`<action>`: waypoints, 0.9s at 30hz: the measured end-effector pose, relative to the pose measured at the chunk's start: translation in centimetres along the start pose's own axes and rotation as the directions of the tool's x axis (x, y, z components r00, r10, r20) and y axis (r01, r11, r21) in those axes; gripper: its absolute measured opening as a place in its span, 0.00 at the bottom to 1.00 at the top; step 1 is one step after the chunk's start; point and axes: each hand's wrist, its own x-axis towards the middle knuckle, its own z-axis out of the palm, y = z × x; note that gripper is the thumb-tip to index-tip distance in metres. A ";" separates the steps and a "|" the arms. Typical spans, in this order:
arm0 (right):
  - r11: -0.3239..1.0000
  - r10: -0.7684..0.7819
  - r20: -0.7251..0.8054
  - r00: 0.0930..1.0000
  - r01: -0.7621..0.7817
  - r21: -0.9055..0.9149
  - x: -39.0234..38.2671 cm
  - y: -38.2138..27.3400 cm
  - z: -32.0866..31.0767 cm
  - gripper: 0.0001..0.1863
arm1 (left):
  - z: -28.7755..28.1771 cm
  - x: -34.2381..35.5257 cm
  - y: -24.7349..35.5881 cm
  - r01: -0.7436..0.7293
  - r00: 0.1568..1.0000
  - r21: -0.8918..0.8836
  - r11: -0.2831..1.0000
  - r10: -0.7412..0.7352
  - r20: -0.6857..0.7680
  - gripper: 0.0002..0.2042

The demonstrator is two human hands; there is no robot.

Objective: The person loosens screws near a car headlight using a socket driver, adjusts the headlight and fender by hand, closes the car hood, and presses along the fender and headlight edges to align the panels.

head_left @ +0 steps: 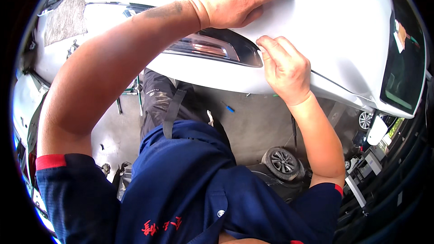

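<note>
White-painted bonnet is filling the far side of the scene, with a dark-edged headlamp lying between it and the nearer front panel. I am laying my left hand open across the bonnet, beyond the headlamp, its fingers extending to the right. I am holding my right hand narrow at the headlamp's right-hand corner, fingers curling toward the thumb; I cannot tell whether the fingertips are gripping anything. Dark glass is bounding the bodywork at far right. Nearer, a spoked wheel is showing to the right, and a small blue object is lying on the grey floor.
</note>
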 end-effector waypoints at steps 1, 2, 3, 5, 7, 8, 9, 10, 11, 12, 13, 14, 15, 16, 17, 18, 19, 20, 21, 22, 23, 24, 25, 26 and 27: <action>1.000 -0.001 0.001 1.000 0.001 0.001 0.0 0.0 0.1 0.10 | 0.0 -0.1 -0.1 0.001 1.000 0.001 1.000 -0.001 0.001 0.26; 1.000 -0.011 0.006 1.000 0.011 -0.025 0.0 -0.1 0.1 0.10 | -0.1 -0.2 -0.1 0.003 1.000 0.005 1.000 -0.003 0.002 0.26; 0.998 -0.021 0.012 1.000 0.022 -0.051 0.0 -0.1 0.2 0.10 | -0.1 -0.3 -0.2 0.004 1.000 0.009 1.000 -0.004 0.002 0.26; 0.998 -0.029 0.008 1.000 0.030 -0.058 -0.2 0.1 0.2 0.10 | -0.2 -0.2 -0.1 0.001 1.000 0.001 1.000 -0.001 0.000 0.26; 0.997 -0.042 0.004 0.999 0.042 -0.062 -0.4 0.3 0.3 0.10 | -0.1 -0.2 -0.1 0.000 1.000 -0.002 1.000 0.000 -0.002 0.26; 0.999 -0.029 -0.002 1.000 0.028 -0.034 -0.5 0.3 0.3 0.10 | 0.0 -0.3 -0.1 -0.004 1.000 -0.017 1.000 0.003 -0.014 0.26; 1.000 -0.015 -0.007 1.000 0.015 -0.007 -0.4 0.3 0.4 0.09 | 0.1 -0.4 -0.2 -0.007 1.000 -0.033 0.999 0.006 -0.026 0.26; 1.000 -0.016 -0.004 1.000 0.016 -0.006 -0.3 0.2 0.4 0.09 | 0.1 -0.3 -0.1 -0.004 1.000 -0.033 0.999 0.003 -0.027 0.26; 1.000 -0.028 -0.009 1.000 0.028 0.011 -0.2 0.2 0.3 0.09 | 0.1 -0.3 -0.1 -0.001 1.000 -0.036 0.999 0.000 -0.029 0.26; 0.999 -0.039 -0.014 0.999 0.039 0.029 0.0 0.1 0.3 0.09 | 0.0 -0.2 -0.1 0.002 1.000 -0.039 0.999 -0.003 -0.030 0.26; 0.999 -0.035 -0.014 0.999 0.035 0.027 0.2 -0.1 0.3 0.09 | -0.1 -0.3 -0.1 0.000 1.000 -0.043 0.999 -0.002 -0.030 0.26; 1.000 -0.031 -0.001 1.000 0.031 0.002 0.4 -0.3 0.3 0.08 | -0.2 -0.3 -0.1 -0.001 1.000 -0.030 1.000 0.001 -0.019 0.26; 0.999 -0.027 0.012 1.000 0.027 -0.024 0.4 -0.4 0.4 0.08 | -0.3 -0.3 -0.1 -0.004 1.000 -0.018 1.000 0.003 -0.009 0.26; 0.999 -0.030 0.009 1.000 0.030 -0.024 0.3 -0.3 0.4 0.08 | -0.2 -0.4 -0.1 -0.005 1.000 -0.014 1.000 0.005 -0.009 0.26; 0.998 -0.049 0.009 0.999 0.049 -0.045 0.2 -0.1 0.5 0.08 | -0.1 -0.4 -0.1 -0.006 1.000 -0.016 1.000 0.006 -0.022 0.27; 0.995 -0.068 0.009 0.998 0.068 -0.067 0.1 0.1 0.5 0.09 | 0.1 -0.4 -0.1 -0.007 0.999 -0.019 1.000 0.006 -0.034 0.27; 0.996 -0.067 0.009 0.998 0.068 -0.065 0.1 0.1 0.5 0.09 | 0.0 -0.3 -0.1 -0.007 0.999 -0.019 1.000 0.006 -0.033 0.27; 0.995 -0.071 0.009 0.997 0.071 -0.075 0.0 0.1 0.4 0.09 | 0.0 -0.3 0.0 -0.003 1.000 -0.026 1.000 0.002 -0.030 0.27; 0.993 -0.075 0.009 0.997 0.075 -0.086 0.0 0.1 0.4 0.10 | 0.0 -0.3 0.1 0.002 1.000 -0.033 0.999 -0.002 -0.027 0.27; 0.993 -0.079 0.010 0.997 0.080 -0.084 0.0 0.1 0.3 0.10 | -0.1 -0.3 0.0 0.005 1.000 -0.029 1.000 -0.006 -0.028 0.27; 0.995 -0.070 0.014 0.997 0.071 -0.072 -0.1 0.2 0.2 0.10 | -0.1 -0.3 -0.1 -0.003 1.000 -0.038 0.999 0.002 -0.029 0.27; 0.996 -0.061 0.018 0.998 0.062 -0.060 -0.2 0.2 0.2 0.11 | -0.2 -0.4 -0.2 -0.011 0.999 -0.047 0.999 0.009 -0.031 0.27; 0.996 -0.064 0.021 0.998 0.065 -0.064 -0.3 0.3 0.2 0.11 | -0.1 -0.4 -0.3 -0.008 0.999 -0.047 0.999 0.006 -0.036 0.27; 0.997 -0.064 0.010 0.998 0.065 -0.039 -0.3 0.4 0.2 0.11 | 0.0 -0.5 -0.3 -0.011 0.999 -0.050 0.999 0.009 -0.043 0.27; 0.998 -0.064 -0.002 0.998 0.064 -0.015 -0.3 0.4 0.3 0.11 | 0.1 -0.5 -0.4 -0.014 0.999 -0.053 0.999 0.012 -0.051 0.26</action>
